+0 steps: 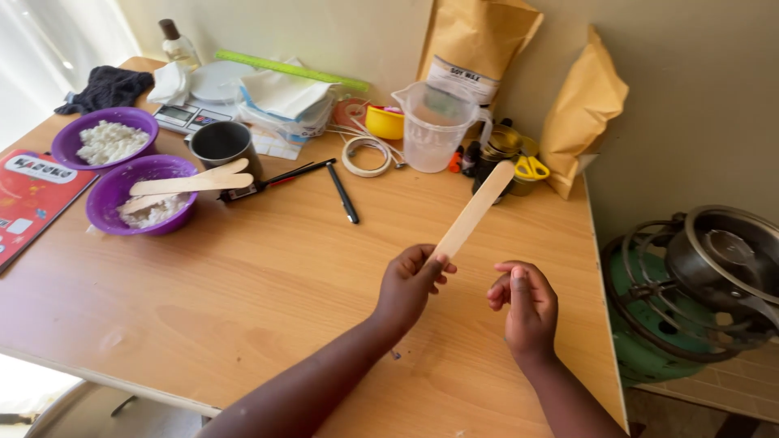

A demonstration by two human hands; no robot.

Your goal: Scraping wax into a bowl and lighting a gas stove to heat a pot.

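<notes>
The left hand [410,284] hides the wooden stick's [475,208] lower end, while the frame edge crops the red booklet [32,199] and stove [698,300].

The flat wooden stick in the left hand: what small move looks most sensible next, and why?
Probably bring the right hand over to the flat wooden stick. The left hand pinches only its lower end, so the stick juts up and away over the wooden table, unsupported, while the right hand is loosely curled beside it and seems to hold nothing.

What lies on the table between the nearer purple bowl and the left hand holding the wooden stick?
Nothing: in the head view, only bare wooden table lies between the nearer purple bowl and the left hand holding the wooden stick.
</notes>
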